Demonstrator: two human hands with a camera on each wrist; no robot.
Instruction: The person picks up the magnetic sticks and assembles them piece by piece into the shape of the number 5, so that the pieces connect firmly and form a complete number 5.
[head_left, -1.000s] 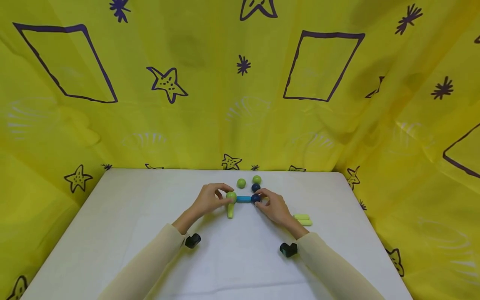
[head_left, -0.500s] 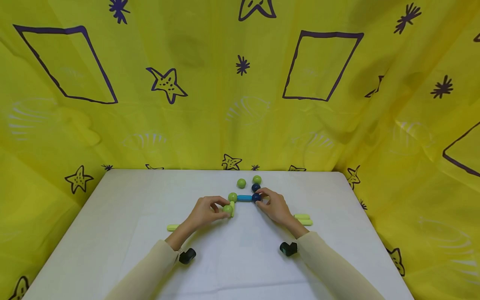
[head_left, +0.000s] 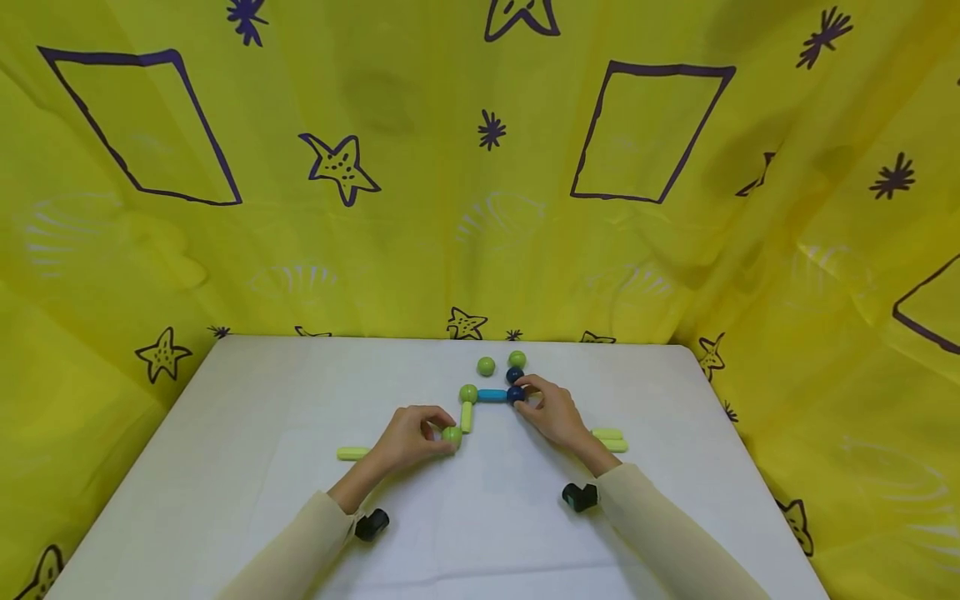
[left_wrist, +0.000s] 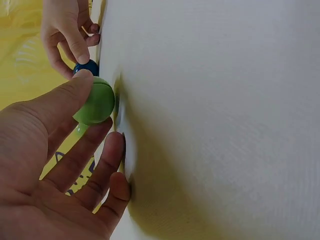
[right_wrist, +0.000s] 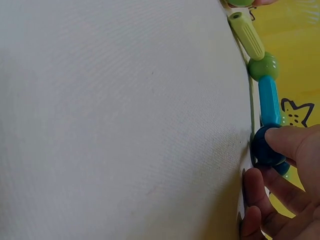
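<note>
Between thumb and fingers my left hand (head_left: 411,437) pinches a green ball (left_wrist: 98,102), close to the near end of a pale yellow-green stick (head_left: 467,417). That stick's far end meets another green ball (head_left: 468,393). From there a blue stick (right_wrist: 269,101) runs right to a dark blue ball (right_wrist: 266,146). My right hand (head_left: 553,414) pinches this dark blue ball. In the right wrist view the yellow-green stick's near end is bare and apart from the held green ball (right_wrist: 240,2).
Behind the right hand sit a second dark blue ball (head_left: 514,375) and two green balls, one (head_left: 486,367) to the left of the other (head_left: 517,359). Two yellow-green sticks (head_left: 609,440) lie by the right forearm. Another stick (head_left: 352,453) lies by the left wrist on the white table (head_left: 480,533).
My left hand let go of the corner green ball and now holds a different green ball, drawn nearer to me by the stick's near end. The right hand stays on the dark blue ball.
</note>
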